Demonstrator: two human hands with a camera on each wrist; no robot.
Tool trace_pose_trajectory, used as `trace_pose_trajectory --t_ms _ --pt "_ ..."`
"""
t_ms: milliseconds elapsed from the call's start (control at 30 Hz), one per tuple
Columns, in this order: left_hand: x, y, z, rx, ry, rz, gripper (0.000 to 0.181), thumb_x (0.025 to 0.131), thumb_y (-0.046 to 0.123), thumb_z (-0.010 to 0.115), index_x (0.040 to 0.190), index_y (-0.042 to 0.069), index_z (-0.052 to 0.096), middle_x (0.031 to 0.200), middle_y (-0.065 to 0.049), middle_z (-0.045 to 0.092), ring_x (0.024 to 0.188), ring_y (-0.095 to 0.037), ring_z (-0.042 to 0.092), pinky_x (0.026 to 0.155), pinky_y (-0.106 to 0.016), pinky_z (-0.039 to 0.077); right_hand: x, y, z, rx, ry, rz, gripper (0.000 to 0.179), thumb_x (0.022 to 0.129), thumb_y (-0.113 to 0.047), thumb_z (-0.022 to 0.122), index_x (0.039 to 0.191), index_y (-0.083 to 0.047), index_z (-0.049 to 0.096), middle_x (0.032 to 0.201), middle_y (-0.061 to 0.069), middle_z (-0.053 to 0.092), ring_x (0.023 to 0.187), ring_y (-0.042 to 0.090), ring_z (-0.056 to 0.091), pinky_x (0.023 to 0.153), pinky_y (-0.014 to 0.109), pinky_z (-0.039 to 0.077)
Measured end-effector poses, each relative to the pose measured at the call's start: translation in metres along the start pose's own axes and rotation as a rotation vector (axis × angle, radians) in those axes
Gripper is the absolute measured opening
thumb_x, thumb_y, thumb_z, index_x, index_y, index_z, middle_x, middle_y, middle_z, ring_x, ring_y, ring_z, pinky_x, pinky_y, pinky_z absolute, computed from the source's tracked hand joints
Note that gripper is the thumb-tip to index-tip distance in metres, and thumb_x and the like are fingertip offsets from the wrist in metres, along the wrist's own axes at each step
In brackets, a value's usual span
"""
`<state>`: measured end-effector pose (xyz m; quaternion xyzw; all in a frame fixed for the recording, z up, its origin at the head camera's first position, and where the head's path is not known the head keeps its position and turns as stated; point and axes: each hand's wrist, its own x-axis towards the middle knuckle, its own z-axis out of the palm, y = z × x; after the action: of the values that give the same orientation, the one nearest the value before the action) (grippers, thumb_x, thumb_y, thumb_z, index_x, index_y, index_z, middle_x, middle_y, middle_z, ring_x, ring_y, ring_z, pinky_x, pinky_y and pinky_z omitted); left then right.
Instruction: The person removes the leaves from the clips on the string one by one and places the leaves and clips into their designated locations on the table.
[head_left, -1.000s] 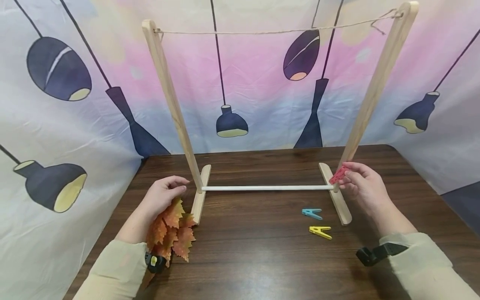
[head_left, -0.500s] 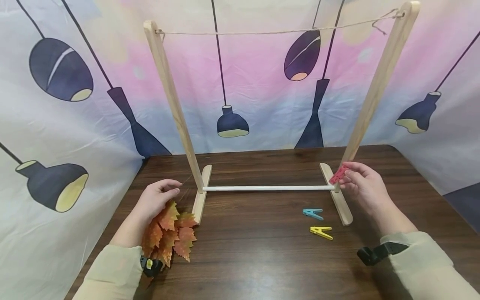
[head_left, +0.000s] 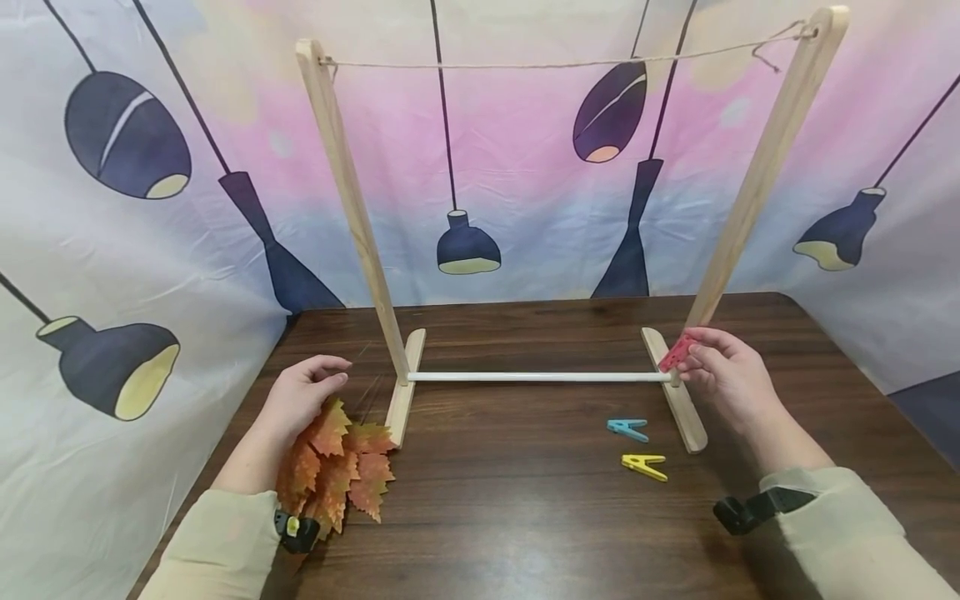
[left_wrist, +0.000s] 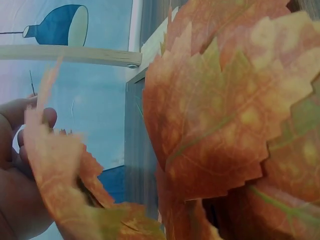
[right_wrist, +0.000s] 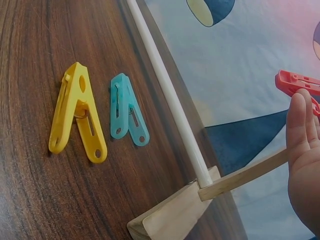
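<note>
My left hand [head_left: 296,400] is at the left, thumb and fingertips together on a thin stem of a bunch of orange-and-green autumn leaves [head_left: 337,475]. These leaves hang below the hand and spread over the table; in the left wrist view a large leaf [left_wrist: 215,120] covers much of the picture. Just beyond the fingertips, the stem [left_wrist: 31,82] shows as a fine dark line. At the right, my right hand [head_left: 731,375] pinches a red clothespin [head_left: 678,352] in front of the rack's right post. A blue clothespin [head_left: 627,429] and a yellow clothespin [head_left: 643,467] lie nearby on the table.
A wooden rack stands on the dark table [head_left: 510,517], with a left post [head_left: 356,225], a right post [head_left: 765,175] and a white crossbar [head_left: 532,377] low between them. Twine [head_left: 525,65] is strung across the top. Behind hangs a lamp-patterned cloth [head_left: 525,183].
My left hand has drawn leftward, away from the left post, shifting the nearest leaves slightly; thin stems now show beside it. My right hand still holds the red clothespin in about the same place.
</note>
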<state>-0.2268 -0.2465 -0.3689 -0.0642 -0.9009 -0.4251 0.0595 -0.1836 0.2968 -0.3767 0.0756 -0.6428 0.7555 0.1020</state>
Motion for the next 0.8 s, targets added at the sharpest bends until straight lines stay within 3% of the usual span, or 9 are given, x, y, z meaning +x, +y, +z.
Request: trace_pose_trajectory --t_ms 133,433,567,800 --pt "0.0 0.002 0.001 0.021 0.017 0.001 0.029 0.095 0.019 0.057 0.118 0.002 0.061 0.082 -0.01 0.051 0.064 -0.02 0.047 0.054 -0.029 0.041 -0.001 0.002 -0.001 -0.006 0.005 0.013 0.019 0.094 -0.011 0.056 0.113 -0.006 0.054 0.094 0.003 0.059 0.074 0.01 0.062 0.068 0.021 0.053" --pt "0.003 -0.006 0.002 0.045 0.039 -0.073 0.031 0.096 0.021 0.053 0.122 0.005 0.059 0.1 -0.015 0.053 0.085 -0.027 0.051 0.068 -0.033 0.043 -0.004 0.004 -0.003 0.059 -0.015 -0.023 0.023 0.094 -0.006 0.055 0.116 0.003 0.051 0.092 0.004 0.061 0.072 0.011 0.063 0.067 0.022 0.054" --pt "0.003 -0.009 0.001 0.047 0.037 -0.095 0.032 0.097 0.021 0.052 0.124 0.004 0.057 0.107 -0.017 0.052 0.091 -0.03 0.051 0.071 -0.034 0.043 -0.004 0.005 -0.003 0.059 -0.021 -0.024 0.021 0.094 -0.006 0.055 0.114 0.0 0.053 0.092 0.004 0.061 0.072 0.011 0.062 0.067 0.021 0.054" --pt "0.005 -0.011 -0.005 0.06 0.03 -0.117 0.034 0.097 0.022 0.052 0.125 0.002 0.056 0.107 -0.017 0.052 0.092 -0.03 0.05 0.071 -0.034 0.042 -0.006 0.006 -0.003 0.016 -0.012 -0.016 0.024 0.095 -0.008 0.055 0.116 0.002 0.05 0.093 0.003 0.06 0.073 0.01 0.062 0.067 0.021 0.053"
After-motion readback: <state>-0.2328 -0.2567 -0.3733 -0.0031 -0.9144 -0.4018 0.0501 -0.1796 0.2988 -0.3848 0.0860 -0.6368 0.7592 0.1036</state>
